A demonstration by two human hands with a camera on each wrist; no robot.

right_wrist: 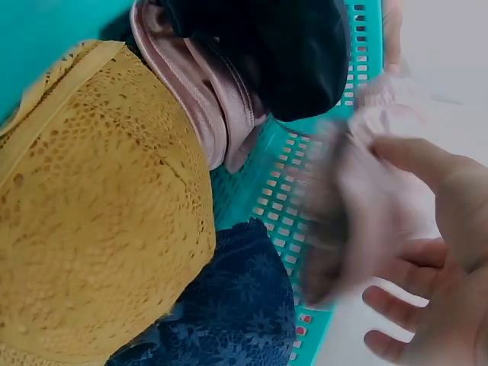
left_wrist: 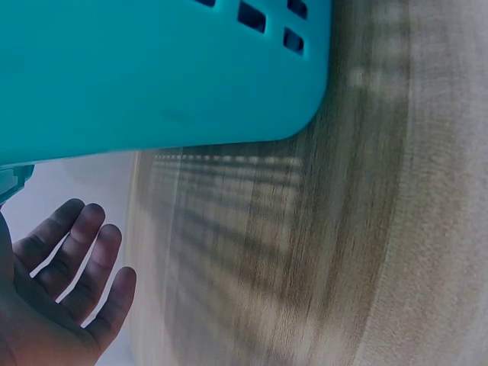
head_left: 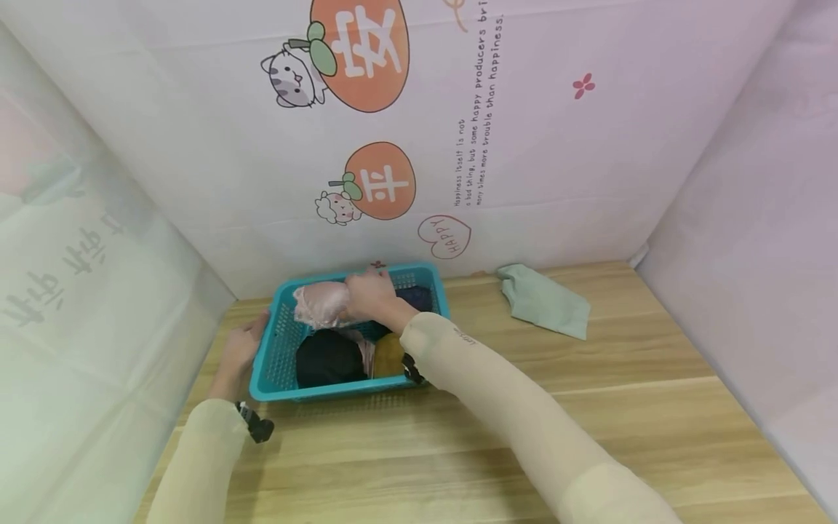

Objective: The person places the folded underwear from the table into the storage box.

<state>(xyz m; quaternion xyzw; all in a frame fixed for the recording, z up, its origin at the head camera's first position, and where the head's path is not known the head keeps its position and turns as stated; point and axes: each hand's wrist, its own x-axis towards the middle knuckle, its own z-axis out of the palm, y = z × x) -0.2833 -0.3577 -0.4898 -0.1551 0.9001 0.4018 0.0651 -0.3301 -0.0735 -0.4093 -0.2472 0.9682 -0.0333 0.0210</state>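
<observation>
In the head view my right hand (head_left: 371, 292) is over the back of a turquoise plastic basket (head_left: 308, 393). It pinches a pale pink lace bra (head_left: 322, 302), blurred in the right wrist view, between thumb and fingers. Beneath and beside it in the basket are a black bra (head_left: 329, 358), a mustard lace bra (right_wrist: 99, 206), a navy lace bra (right_wrist: 229, 297) and folded pink satin fabric (right_wrist: 194, 91). My left hand (head_left: 241, 348) is at the basket's left rim, its fingers (left_wrist: 90, 263) loosely extended outside the wall; the thumb is mostly hidden.
A folded pale green cloth (head_left: 546, 300) lies on the wooden table (head_left: 524, 437) right of the basket. Printed white sheets (head_left: 524, 145) stand as walls behind and on both sides; the basket is close to the back one.
</observation>
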